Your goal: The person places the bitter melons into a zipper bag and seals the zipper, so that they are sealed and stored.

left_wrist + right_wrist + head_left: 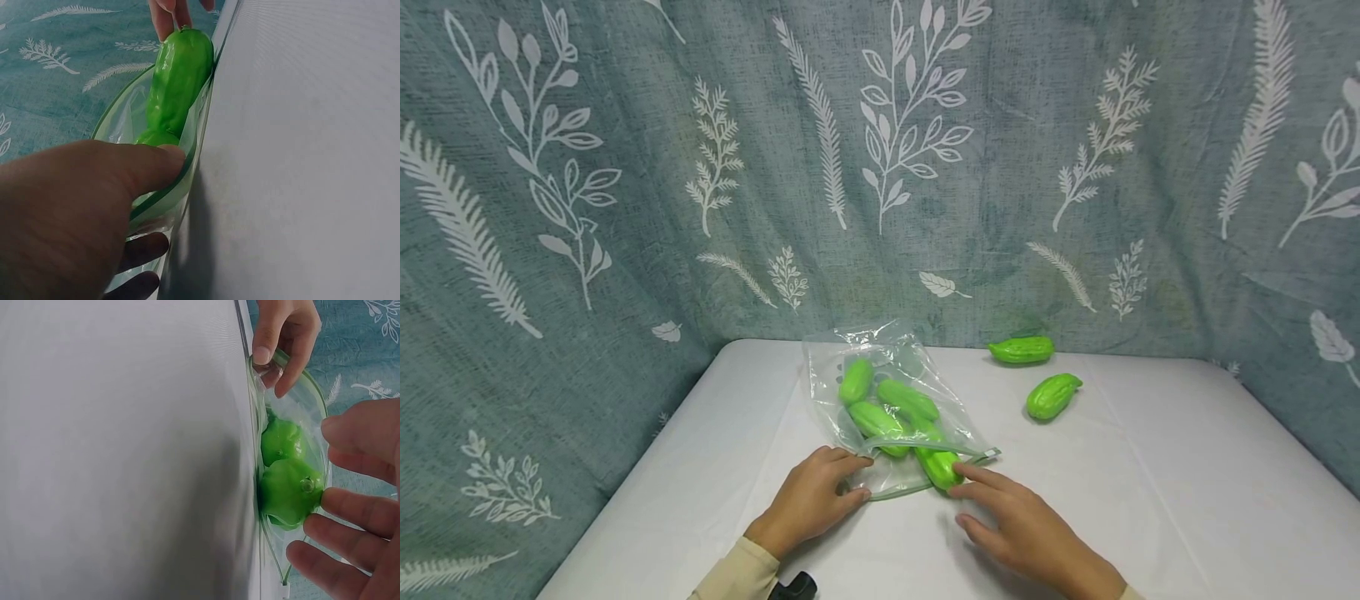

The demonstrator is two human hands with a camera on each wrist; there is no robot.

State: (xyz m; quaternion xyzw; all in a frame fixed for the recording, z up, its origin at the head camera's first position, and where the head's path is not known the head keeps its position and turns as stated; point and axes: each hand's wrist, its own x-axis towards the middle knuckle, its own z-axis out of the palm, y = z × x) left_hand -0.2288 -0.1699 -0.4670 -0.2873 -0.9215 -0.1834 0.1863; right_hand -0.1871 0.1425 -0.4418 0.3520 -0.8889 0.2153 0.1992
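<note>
A clear zip bag (823, 392) with a green-edged mouth lies on the white table, its opening toward me. Several bright green ridged gourds (908, 400) are inside it. At the bag's mouth lies one more green gourd (938, 471), its near end sticking out over the lower lip. My left hand (808, 500) holds the left side of the mouth, thumb and fingers at the edge, which stands parted in the left wrist view. Beside the near gourd is my right hand (1018, 537), fingers spread and fairly straight, fingertips (334, 497) right at the gourd's end.
Two loose green gourds lie at the back right, one near the table's far edge (1021, 350) and one closer (1053, 396). A leaf-patterned teal curtain (1000, 250) hangs behind and beside the table (1120, 467). A small black object (795, 587) shows by the left sleeve.
</note>
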